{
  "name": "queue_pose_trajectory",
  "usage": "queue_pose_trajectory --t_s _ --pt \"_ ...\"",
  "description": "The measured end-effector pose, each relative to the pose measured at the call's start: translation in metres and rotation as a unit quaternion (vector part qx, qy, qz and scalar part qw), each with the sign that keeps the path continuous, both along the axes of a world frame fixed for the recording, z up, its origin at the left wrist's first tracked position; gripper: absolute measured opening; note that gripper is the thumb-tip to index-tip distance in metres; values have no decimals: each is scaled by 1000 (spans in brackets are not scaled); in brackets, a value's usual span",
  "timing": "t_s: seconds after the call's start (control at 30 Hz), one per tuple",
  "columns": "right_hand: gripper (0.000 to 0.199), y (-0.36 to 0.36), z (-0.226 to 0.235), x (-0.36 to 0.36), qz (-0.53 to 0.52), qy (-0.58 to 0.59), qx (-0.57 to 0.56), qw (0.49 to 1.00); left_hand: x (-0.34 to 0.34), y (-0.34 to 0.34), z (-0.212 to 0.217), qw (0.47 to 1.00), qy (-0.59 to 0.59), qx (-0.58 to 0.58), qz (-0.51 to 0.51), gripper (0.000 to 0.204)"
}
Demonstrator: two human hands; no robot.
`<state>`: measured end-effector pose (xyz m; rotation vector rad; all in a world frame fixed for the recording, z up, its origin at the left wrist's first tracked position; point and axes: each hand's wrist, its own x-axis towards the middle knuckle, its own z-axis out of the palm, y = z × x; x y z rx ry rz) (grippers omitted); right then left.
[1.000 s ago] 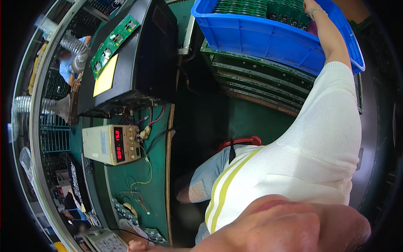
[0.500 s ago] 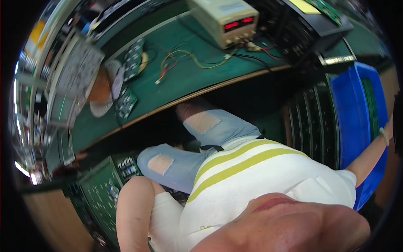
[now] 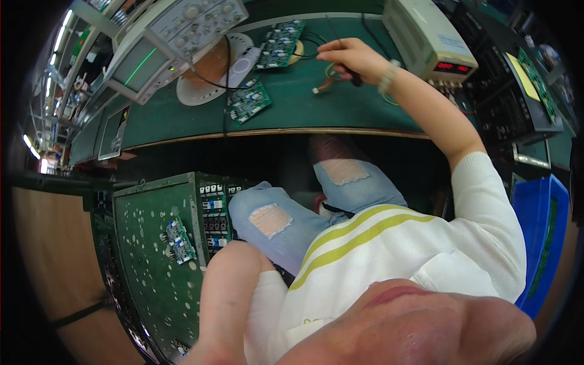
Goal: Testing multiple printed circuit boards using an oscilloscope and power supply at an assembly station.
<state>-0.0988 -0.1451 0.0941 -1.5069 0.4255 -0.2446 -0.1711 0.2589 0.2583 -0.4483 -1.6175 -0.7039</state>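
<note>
My right hand (image 3: 348,58) reaches over the green workbench (image 3: 340,109), its fingers closed on a small dark cable plug (image 3: 354,76). Thin coloured wires with a white connector (image 3: 317,90) trail from it onto the bench. A green circuit board (image 3: 279,44) lies just left of the hand, and a second board (image 3: 248,101) lies nearer the bench edge. My left forearm (image 3: 224,298) runs down to the lower edge of the picture, where the hand is cut off beside a green metal rack (image 3: 159,243).
An oscilloscope (image 3: 176,30) with a green trace stands at the back left, behind a white round disc (image 3: 204,82). A beige power supply (image 3: 429,38) with red digits stands right of the hand. A blue bin (image 3: 545,243) sits at the far right.
The view has swung from the blue bin back to the bench. My right hand has come from the bin to the wires on the bench and closed on the plug.
</note>
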Motion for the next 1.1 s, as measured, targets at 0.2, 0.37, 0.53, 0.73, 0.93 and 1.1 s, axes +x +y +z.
queue_pose_trajectory --t_s 0.2,0.37,0.53,0.73,0.93,1.1 --pt "23 -35 -53 130 -92 86 72 989 99 -85 -68 809 398 12 433 3" --pt "25 -60 -72 151 -131 149 4 980 190 -187 -141 638 298 274 655 13" --pt "32 -53 -69 167 -108 131 -48 984 200 -218 -191 616 230 430 618 13" --pt "20 -63 -61 150 -128 33 72 989 196 -238 -211 642 195 465 577 15" --pt "17 -55 -14 47 -10 -43 141 989 197 -221 -232 709 250 528 395 53" --pt "14 0 -9 5 112 16 172 979 181 -236 -221 775 328 513 170 92"
